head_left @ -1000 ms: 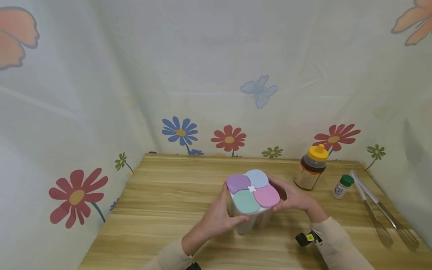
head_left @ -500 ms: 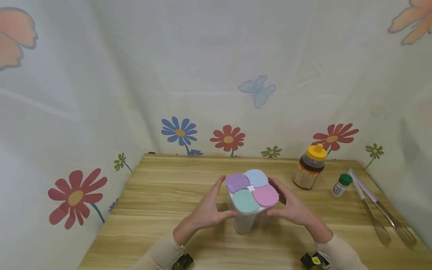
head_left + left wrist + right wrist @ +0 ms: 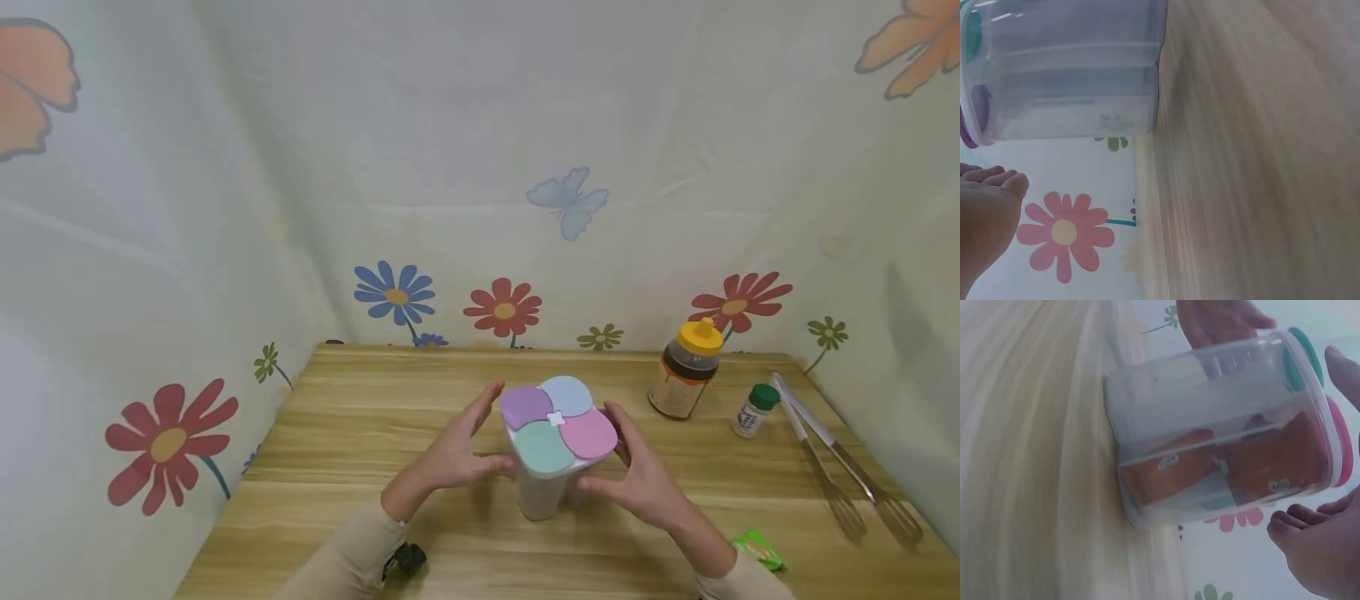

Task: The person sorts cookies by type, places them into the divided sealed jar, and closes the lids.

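Observation:
A clear plastic storage container [image 3: 542, 497] stands upright on the wooden table, its lid [image 3: 555, 419] bearing petal-shaped flaps in purple, blue, pink and green. To its left is my left hand [image 3: 450, 454], fingers extended and thumb spread; the left wrist view has a gap between those fingers and the container wall [image 3: 1079, 75]. On the other side my right hand [image 3: 645, 483] curves loosely around the lid's corner, thumb toward the front. In the right wrist view a gap separates its fingers from the container. Brown packets [image 3: 1272, 456] with small pale labels show through the wall.
At the back right stands a yellow-capped bottle [image 3: 684, 375] with dark contents. Beside it are a small green-capped shaker [image 3: 755, 411] and two long-handled metal utensils [image 3: 840, 467]. A green packet [image 3: 759, 548] lies by my right forearm. A flower-print curtain [image 3: 450, 167] surrounds the table.
Both hands have let go of the container's sides and spread outward. My right forearm has shifted, and the green packet beside it now shows. The container stays in place, its lid flaps down.

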A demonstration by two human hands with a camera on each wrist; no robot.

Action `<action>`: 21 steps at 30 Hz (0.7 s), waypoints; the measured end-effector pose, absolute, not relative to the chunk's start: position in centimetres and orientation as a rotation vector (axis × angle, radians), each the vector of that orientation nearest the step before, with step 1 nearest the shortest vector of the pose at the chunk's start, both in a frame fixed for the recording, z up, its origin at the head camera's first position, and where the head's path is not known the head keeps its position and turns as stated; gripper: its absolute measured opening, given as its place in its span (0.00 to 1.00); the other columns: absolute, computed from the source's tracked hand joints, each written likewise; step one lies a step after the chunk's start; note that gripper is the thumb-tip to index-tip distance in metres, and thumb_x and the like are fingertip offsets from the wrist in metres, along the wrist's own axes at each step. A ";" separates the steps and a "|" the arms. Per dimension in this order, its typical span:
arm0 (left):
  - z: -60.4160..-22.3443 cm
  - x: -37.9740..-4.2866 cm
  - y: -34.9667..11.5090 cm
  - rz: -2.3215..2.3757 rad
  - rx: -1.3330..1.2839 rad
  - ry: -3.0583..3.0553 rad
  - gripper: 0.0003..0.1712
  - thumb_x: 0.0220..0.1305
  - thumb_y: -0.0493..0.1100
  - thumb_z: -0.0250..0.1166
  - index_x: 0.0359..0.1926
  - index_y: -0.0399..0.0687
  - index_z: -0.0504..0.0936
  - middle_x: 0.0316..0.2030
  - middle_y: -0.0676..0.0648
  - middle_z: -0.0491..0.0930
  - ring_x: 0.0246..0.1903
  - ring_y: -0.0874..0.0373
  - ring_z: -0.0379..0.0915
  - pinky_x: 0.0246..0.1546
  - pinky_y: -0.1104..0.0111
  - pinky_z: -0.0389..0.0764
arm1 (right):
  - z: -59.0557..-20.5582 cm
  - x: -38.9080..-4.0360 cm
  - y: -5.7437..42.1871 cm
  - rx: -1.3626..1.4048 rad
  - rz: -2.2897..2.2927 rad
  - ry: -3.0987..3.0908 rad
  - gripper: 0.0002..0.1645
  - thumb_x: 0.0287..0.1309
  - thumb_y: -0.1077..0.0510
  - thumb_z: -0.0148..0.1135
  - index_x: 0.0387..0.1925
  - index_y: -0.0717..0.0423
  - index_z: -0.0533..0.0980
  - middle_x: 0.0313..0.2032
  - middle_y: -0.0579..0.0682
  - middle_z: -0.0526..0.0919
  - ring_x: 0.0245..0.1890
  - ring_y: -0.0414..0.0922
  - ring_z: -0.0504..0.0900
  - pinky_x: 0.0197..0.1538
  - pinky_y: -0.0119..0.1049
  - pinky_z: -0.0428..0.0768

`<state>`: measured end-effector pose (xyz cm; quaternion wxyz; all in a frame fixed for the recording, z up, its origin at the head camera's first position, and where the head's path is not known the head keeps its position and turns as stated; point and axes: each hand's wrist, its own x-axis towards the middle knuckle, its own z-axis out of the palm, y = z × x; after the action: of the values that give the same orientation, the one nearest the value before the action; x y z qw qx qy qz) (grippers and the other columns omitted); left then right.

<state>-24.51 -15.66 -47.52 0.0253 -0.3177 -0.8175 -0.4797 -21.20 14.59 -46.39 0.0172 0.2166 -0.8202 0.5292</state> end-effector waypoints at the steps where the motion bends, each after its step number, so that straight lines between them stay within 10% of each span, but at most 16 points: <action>1: -47.5 -24.7 -15.7 -1.491 -1.002 -2.521 0.62 0.52 0.53 0.75 0.76 0.43 0.44 0.77 0.50 0.45 0.75 0.54 0.44 0.70 0.59 0.57 | -46.4 -21.0 14.5 0.664 1.638 -2.547 0.66 0.44 0.58 0.78 0.74 0.64 0.44 0.73 0.66 0.53 0.72 0.62 0.56 0.60 0.14 0.57; 12: -46.9 -26.3 -16.4 -1.586 -1.103 -2.481 0.60 0.51 0.49 0.76 0.76 0.50 0.48 0.76 0.52 0.50 0.75 0.55 0.47 0.70 0.59 0.58 | -46.9 -19.8 13.4 0.561 1.620 -2.533 0.70 0.41 0.55 0.80 0.74 0.66 0.42 0.73 0.65 0.51 0.72 0.63 0.55 0.68 0.47 0.59; 21: -47.2 -27.6 -16.1 -1.657 -1.181 -2.472 0.59 0.53 0.53 0.75 0.76 0.49 0.48 0.75 0.48 0.51 0.74 0.52 0.49 0.69 0.55 0.59 | -46.9 -19.0 11.9 0.387 1.713 -2.468 0.72 0.39 0.56 0.81 0.74 0.66 0.42 0.73 0.66 0.49 0.73 0.61 0.52 0.69 0.45 0.55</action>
<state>-27.65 -16.07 -47.24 -0.0300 -0.3688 -0.7716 -0.5174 -18.99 11.91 -46.92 0.0564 0.1275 -0.8135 0.5646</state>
